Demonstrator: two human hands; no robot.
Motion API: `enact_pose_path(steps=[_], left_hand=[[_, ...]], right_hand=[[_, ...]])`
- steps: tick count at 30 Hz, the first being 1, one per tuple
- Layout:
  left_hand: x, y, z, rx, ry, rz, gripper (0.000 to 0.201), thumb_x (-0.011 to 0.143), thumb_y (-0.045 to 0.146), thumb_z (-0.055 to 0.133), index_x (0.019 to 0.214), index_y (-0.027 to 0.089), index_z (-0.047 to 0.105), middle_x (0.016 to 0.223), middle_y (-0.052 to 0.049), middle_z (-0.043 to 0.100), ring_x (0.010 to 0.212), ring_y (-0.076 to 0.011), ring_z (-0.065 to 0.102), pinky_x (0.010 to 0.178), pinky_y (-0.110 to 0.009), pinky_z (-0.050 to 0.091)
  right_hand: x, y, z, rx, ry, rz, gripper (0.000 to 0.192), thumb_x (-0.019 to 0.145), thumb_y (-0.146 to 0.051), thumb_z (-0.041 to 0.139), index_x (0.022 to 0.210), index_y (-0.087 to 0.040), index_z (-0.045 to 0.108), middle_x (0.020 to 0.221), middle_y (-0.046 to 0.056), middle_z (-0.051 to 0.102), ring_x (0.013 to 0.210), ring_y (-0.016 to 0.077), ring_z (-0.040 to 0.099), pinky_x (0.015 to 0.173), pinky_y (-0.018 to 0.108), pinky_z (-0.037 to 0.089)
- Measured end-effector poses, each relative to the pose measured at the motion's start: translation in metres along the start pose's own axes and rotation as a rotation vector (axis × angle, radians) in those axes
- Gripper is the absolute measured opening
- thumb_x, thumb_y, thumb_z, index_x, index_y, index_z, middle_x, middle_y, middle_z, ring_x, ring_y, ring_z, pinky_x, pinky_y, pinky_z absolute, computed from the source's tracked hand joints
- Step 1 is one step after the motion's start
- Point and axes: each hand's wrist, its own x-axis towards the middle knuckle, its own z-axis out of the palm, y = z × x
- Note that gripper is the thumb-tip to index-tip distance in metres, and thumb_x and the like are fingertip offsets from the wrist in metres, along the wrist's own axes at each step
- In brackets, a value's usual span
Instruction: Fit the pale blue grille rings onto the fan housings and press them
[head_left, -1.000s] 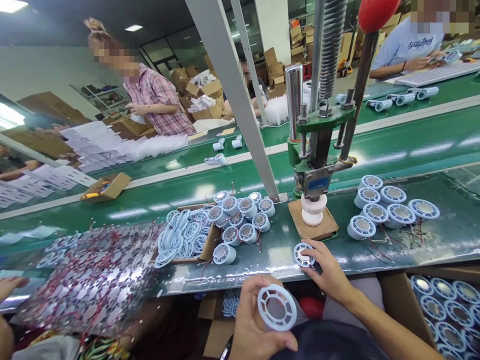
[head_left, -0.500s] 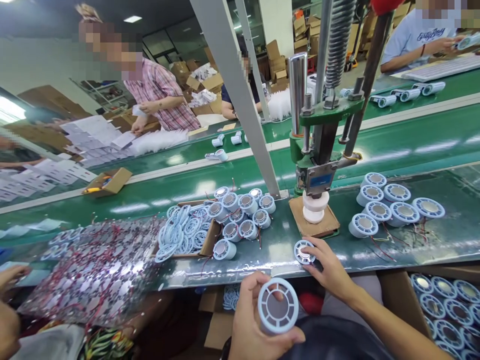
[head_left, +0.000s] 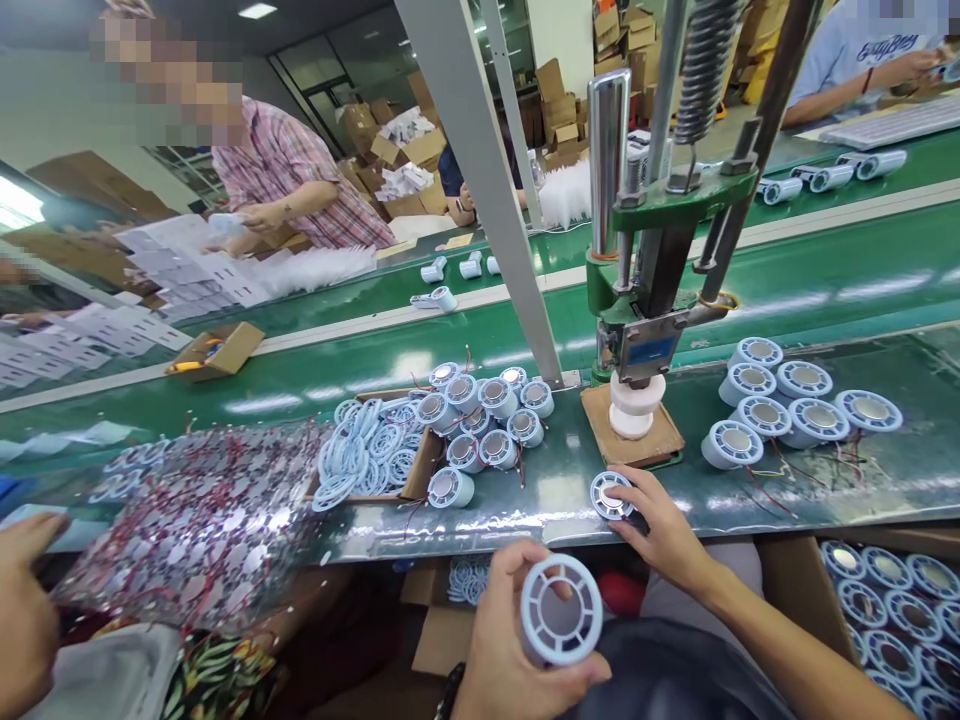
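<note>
My left hand point(head_left: 491, 650) is wrapped round a light-blue round housing point(head_left: 561, 612), held up close with its slotted ring and grey centre facing me. On the front edge of the bench lies a second light-blue slotted-ring part point(head_left: 602, 488) with a shiny silver disc; my right hand point(head_left: 664, 530) grips it, fingers over its face and thumb at the side. Just behind that part is a hand press with a white plunger point(head_left: 636, 405) above a brown board point(head_left: 664, 447). Left of it stands a cluster of similar blue housings point(head_left: 465, 452) with thin wires.
An open box of loose blue rings point(head_left: 367, 455) and a bag of wired parts point(head_left: 202, 530) lie to the left. More housings point(head_left: 814, 418) stand at the right; a carton point(head_left: 814, 610) of them is below. Co-workers sit and stand across the green conveyor point(head_left: 337, 370).
The camera view has shifted slightly. Both hands keep their hold on the same parts with little movement. A co-worker's hand at far left has moved further into view.
</note>
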Motion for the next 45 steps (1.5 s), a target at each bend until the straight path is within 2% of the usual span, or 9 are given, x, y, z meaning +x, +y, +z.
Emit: enact_pose_path(steps=[3, 5, 10, 15, 19, 23, 32, 37, 45], left_hand=[[0.004, -0.041, -0.007, 0.317, -0.336, -0.094, 0.073, 0.044, 0.038, 0.097, 0.109, 0.025, 0.067, 0.095, -0.003, 0.073, 0.087, -0.0275, 0.069, 0.081, -0.034, 0.054], [0.01, -0.082, -0.016, 0.465, -0.364, -0.281, 0.068, 0.042, 0.034, 0.097, 0.103, 0.025, 0.071, 0.094, -0.003, 0.075, 0.091, -0.0303, 0.07, 0.083, -0.035, 0.053], [0.027, -0.183, -0.061, 0.582, 0.103, -0.514, 0.029, 0.088, 0.027, 0.072, 0.112, 0.013, 0.066, 0.105, -0.009, 0.072, 0.1, -0.0265, 0.069, 0.093, -0.046, 0.053], [0.038, -0.227, -0.084, 0.557, 0.557, -0.512, 0.03, 0.095, 0.032, 0.067, 0.121, 0.015, 0.063, 0.123, -0.009, 0.066, 0.107, -0.0246, 0.066, 0.093, -0.047, 0.055], [0.039, -0.22, -0.097, 0.534, 0.928, -0.363, 0.028, 0.098, 0.034, 0.062, 0.119, 0.015, 0.062, 0.111, -0.007, 0.068, 0.092, -0.0202, 0.068, 0.082, -0.04, 0.059], [0.044, -0.173, -0.143, 0.603, 1.125, -0.106, 0.026, 0.1, 0.035, 0.057, 0.116, 0.015, 0.062, 0.111, -0.007, 0.066, 0.095, -0.0208, 0.067, 0.085, -0.042, 0.057], [0.097, -0.071, -0.257, 0.93, 0.687, 0.235, 0.016, 0.095, 0.029, 0.066, 0.101, 0.015, 0.069, 0.111, -0.007, 0.069, 0.108, -0.0235, 0.065, 0.099, -0.048, 0.051], [0.103, -0.071, -0.26, 1.036, 0.694, 0.3, 0.018, 0.098, 0.031, 0.062, 0.103, 0.014, 0.067, 0.104, -0.006, 0.069, 0.098, -0.0213, 0.067, 0.09, -0.044, 0.055], [0.123, -0.078, -0.214, 1.174, 0.579, 0.353, 0.013, 0.097, 0.025, 0.061, 0.104, 0.015, 0.066, 0.111, -0.007, 0.066, 0.102, -0.0222, 0.065, 0.09, -0.043, 0.054]], right_hand=[[-0.002, 0.003, -0.001, 0.022, -0.006, -0.006, 0.027, 0.09, -0.016, 0.059, 0.114, -0.026, 0.066, 0.131, 0.014, 0.065, 0.12, 0.0291, 0.063, 0.098, 0.048, 0.057], [-0.002, 0.006, -0.001, 0.036, -0.01, -0.004, 0.026, 0.091, -0.019, 0.059, 0.115, -0.026, 0.066, 0.131, 0.014, 0.065, 0.121, 0.0295, 0.062, 0.099, 0.05, 0.056], [-0.002, 0.009, 0.0, -0.005, -0.003, -0.024, 0.022, 0.093, -0.023, 0.059, 0.114, -0.026, 0.066, 0.13, 0.013, 0.065, 0.121, 0.0294, 0.062, 0.099, 0.048, 0.055], [-0.001, 0.01, 0.0, -0.094, 0.037, -0.092, 0.021, 0.096, -0.027, 0.056, 0.116, -0.027, 0.062, 0.129, 0.012, 0.064, 0.118, 0.0278, 0.063, 0.096, 0.044, 0.057], [-0.001, 0.013, -0.001, -0.16, 0.06, -0.151, 0.02, 0.099, -0.032, 0.051, 0.116, -0.026, 0.061, 0.127, 0.013, 0.064, 0.113, 0.0275, 0.065, 0.092, 0.041, 0.058], [0.004, 0.013, 0.007, -0.194, 0.078, -0.188, 0.021, 0.099, -0.035, 0.051, 0.116, -0.026, 0.06, 0.124, 0.013, 0.065, 0.111, 0.0286, 0.066, 0.09, 0.042, 0.058], [0.022, 0.003, 0.038, -0.074, 0.049, -0.195, 0.021, 0.097, -0.029, 0.054, 0.116, -0.026, 0.063, 0.125, 0.012, 0.066, 0.111, 0.0272, 0.067, 0.089, 0.04, 0.059], [0.017, 0.009, 0.038, -0.059, 0.023, -0.151, 0.024, 0.096, -0.028, 0.056, 0.119, -0.026, 0.062, 0.13, 0.011, 0.065, 0.115, 0.027, 0.066, 0.092, 0.04, 0.059], [0.015, 0.011, 0.039, -0.02, 0.008, -0.101, 0.025, 0.094, -0.027, 0.057, 0.118, -0.026, 0.065, 0.13, 0.012, 0.065, 0.116, 0.0277, 0.067, 0.094, 0.042, 0.059]])
